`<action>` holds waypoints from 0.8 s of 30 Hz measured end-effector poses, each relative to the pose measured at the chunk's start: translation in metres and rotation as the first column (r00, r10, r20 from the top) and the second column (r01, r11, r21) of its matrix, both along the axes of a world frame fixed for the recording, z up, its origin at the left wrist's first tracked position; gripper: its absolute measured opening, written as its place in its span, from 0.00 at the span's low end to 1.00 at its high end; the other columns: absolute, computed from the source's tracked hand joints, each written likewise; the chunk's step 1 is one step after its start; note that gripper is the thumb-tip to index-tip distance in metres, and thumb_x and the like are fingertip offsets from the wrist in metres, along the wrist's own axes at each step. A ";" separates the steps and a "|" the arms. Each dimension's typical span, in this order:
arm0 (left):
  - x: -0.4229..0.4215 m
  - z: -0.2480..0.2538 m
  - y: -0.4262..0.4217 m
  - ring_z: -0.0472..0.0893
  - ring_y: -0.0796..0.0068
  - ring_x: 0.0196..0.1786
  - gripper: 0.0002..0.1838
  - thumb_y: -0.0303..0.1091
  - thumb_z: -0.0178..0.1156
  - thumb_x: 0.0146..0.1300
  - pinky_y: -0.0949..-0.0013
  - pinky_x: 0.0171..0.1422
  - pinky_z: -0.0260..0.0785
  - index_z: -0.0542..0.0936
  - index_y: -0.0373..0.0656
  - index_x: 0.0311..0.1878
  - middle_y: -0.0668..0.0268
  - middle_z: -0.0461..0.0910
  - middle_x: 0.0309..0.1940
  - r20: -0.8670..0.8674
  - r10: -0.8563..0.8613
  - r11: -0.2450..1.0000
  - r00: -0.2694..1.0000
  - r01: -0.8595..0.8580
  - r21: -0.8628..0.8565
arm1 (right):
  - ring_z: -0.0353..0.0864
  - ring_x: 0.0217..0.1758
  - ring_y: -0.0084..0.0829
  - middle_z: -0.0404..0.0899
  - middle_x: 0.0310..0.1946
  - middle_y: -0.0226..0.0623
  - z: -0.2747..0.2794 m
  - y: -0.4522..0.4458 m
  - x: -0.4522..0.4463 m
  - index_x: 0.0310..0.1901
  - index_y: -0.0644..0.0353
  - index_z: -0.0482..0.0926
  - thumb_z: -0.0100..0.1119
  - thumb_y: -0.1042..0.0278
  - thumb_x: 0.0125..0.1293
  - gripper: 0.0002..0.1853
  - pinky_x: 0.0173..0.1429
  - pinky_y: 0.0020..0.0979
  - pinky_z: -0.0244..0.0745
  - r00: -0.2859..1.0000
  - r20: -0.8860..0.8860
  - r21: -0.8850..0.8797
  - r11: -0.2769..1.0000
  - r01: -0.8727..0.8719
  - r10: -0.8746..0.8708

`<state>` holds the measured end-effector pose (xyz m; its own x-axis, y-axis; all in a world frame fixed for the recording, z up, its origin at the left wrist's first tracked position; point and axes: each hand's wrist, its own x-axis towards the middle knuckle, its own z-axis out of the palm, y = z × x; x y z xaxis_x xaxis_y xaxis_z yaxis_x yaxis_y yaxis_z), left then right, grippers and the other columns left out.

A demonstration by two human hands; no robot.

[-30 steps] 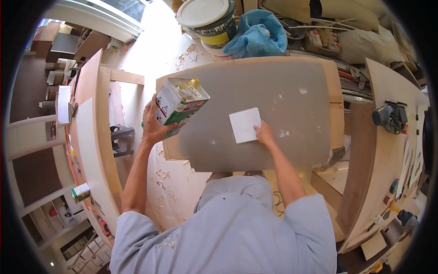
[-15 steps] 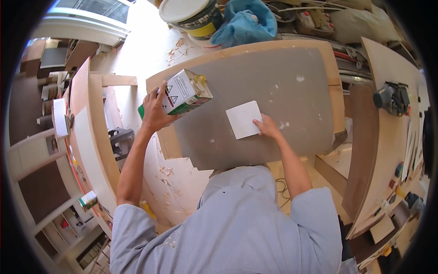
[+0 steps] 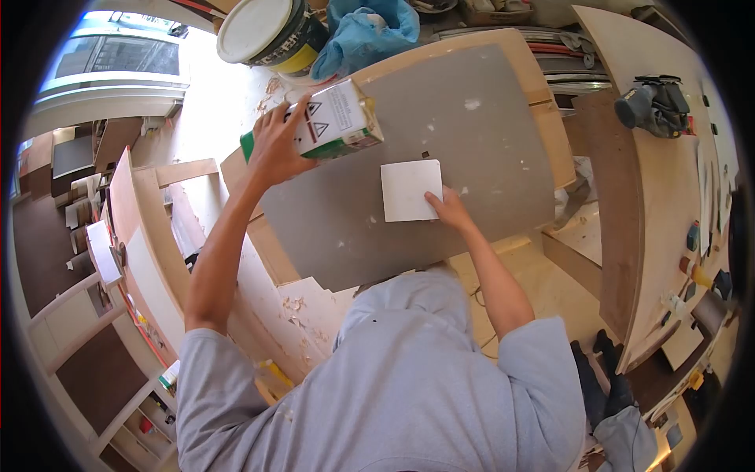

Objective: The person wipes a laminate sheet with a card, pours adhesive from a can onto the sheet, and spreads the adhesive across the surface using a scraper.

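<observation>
My left hand (image 3: 281, 148) is wrapped round a rectangular metal can (image 3: 334, 118) with a white label, warning triangles and a green lower edge. The can is tilted over, its yellowish-stained top end pointing right above the grey board. Between thumb and fingers, my right hand (image 3: 448, 208) grips the lower right edge of a white square piece (image 3: 409, 189), held over the board; its material I cannot tell. Beneath both lies the large grey board (image 3: 487, 102), marked with white spots, on brown cardboard (image 3: 550, 126). A small dark spot shows just beyond the white square.
A lidded bucket (image 3: 255, 35) and a blue plastic bag (image 3: 366, 35) stand past the board. On the right, a power sander (image 3: 657, 106) rests on a wooden panel. Wooden frames (image 3: 149, 197) stand at left. Dark legs (image 3: 602, 377), apparently another person's, show at lower right.
The view has shifted, so the surroundings sit further left and higher. The can is tipped further toward level. The white square has turned a little, and a dark spot now shows beyond it.
</observation>
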<state>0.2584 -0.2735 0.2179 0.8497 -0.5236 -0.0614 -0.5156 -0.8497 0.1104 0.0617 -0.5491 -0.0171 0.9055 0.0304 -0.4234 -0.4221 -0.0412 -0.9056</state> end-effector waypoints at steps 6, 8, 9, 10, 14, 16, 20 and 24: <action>0.035 -0.006 -0.057 0.64 0.45 0.64 0.59 0.47 0.74 0.32 0.47 0.68 0.51 0.56 0.58 0.73 0.46 0.66 0.60 0.046 -0.157 0.986 0.987 0.159 -0.051 | 0.80 0.43 0.31 0.82 0.41 0.41 0.006 -0.030 -0.016 0.51 0.68 0.76 0.55 0.63 0.68 0.17 0.49 0.33 0.74 0.987 -0.136 -0.027 0.996 0.083 -0.086; 0.044 -0.008 -0.071 0.64 0.46 0.65 0.59 0.48 0.74 0.32 0.46 0.68 0.51 0.56 0.59 0.73 0.47 0.65 0.61 0.077 -0.182 0.981 0.980 0.186 -0.050 | 0.79 0.43 0.29 0.82 0.42 0.40 0.003 -0.038 -0.020 0.51 0.68 0.76 0.55 0.63 0.68 0.17 0.50 0.32 0.74 0.987 -0.130 -0.026 0.995 0.096 -0.098; 0.049 -0.009 -0.078 0.63 0.46 0.65 0.59 0.49 0.74 0.32 0.45 0.69 0.50 0.56 0.60 0.73 0.47 0.65 0.61 0.078 -0.188 0.980 0.979 0.192 -0.046 | 0.79 0.44 0.28 0.82 0.42 0.40 0.004 -0.041 -0.021 0.51 0.68 0.76 0.55 0.63 0.68 0.18 0.50 0.31 0.73 0.983 -0.132 0.020 0.992 0.128 -0.124; 0.051 -0.011 -0.083 0.63 0.46 0.66 0.59 0.49 0.74 0.32 0.45 0.69 0.50 0.56 0.60 0.73 0.47 0.65 0.61 0.080 -0.197 0.979 0.977 0.201 -0.044 | 0.78 0.44 0.27 0.82 0.42 0.39 0.003 -0.044 -0.023 0.51 0.68 0.76 0.55 0.62 0.68 0.18 0.51 0.31 0.73 0.979 -0.133 0.065 0.985 0.163 -0.153; 0.047 -0.001 -0.087 0.62 0.47 0.66 0.59 0.49 0.74 0.32 0.46 0.69 0.49 0.55 0.61 0.73 0.47 0.65 0.62 0.057 -0.188 0.981 0.981 0.190 -0.031 | 0.78 0.45 0.25 0.82 0.43 0.39 0.009 -0.054 -0.027 0.51 0.69 0.76 0.55 0.62 0.68 0.18 0.51 0.30 0.73 0.970 -0.154 0.061 0.978 0.197 -0.186; 0.041 0.004 -0.079 0.62 0.47 0.67 0.59 0.49 0.75 0.32 0.47 0.70 0.49 0.55 0.61 0.73 0.47 0.65 0.62 0.042 -0.188 0.982 0.981 0.188 -0.014 | 0.78 0.44 0.24 0.82 0.43 0.38 0.019 -0.060 -0.027 0.51 0.69 0.76 0.55 0.63 0.68 0.18 0.50 0.29 0.73 0.963 -0.177 0.080 0.972 0.221 -0.204; 0.018 0.011 -0.044 0.64 0.48 0.65 0.59 0.45 0.75 0.32 0.49 0.70 0.49 0.56 0.59 0.73 0.48 0.65 0.61 -0.073 -0.144 0.988 0.987 0.147 0.043 | 0.78 0.43 0.25 0.81 0.42 0.38 0.023 -0.065 -0.028 0.53 0.68 0.75 0.55 0.63 0.68 0.18 0.49 0.29 0.73 0.949 -0.211 0.144 0.953 0.265 -0.232; -0.025 0.019 0.008 0.65 0.50 0.64 0.59 0.41 0.74 0.31 0.50 0.70 0.49 0.56 0.56 0.73 0.48 0.65 0.60 -0.114 -0.079 0.990 0.990 0.091 0.106 | 0.78 0.43 0.26 0.81 0.43 0.38 0.021 -0.063 -0.029 0.53 0.68 0.74 0.55 0.63 0.68 0.18 0.49 0.29 0.73 0.937 -0.231 0.203 0.929 0.310 -0.262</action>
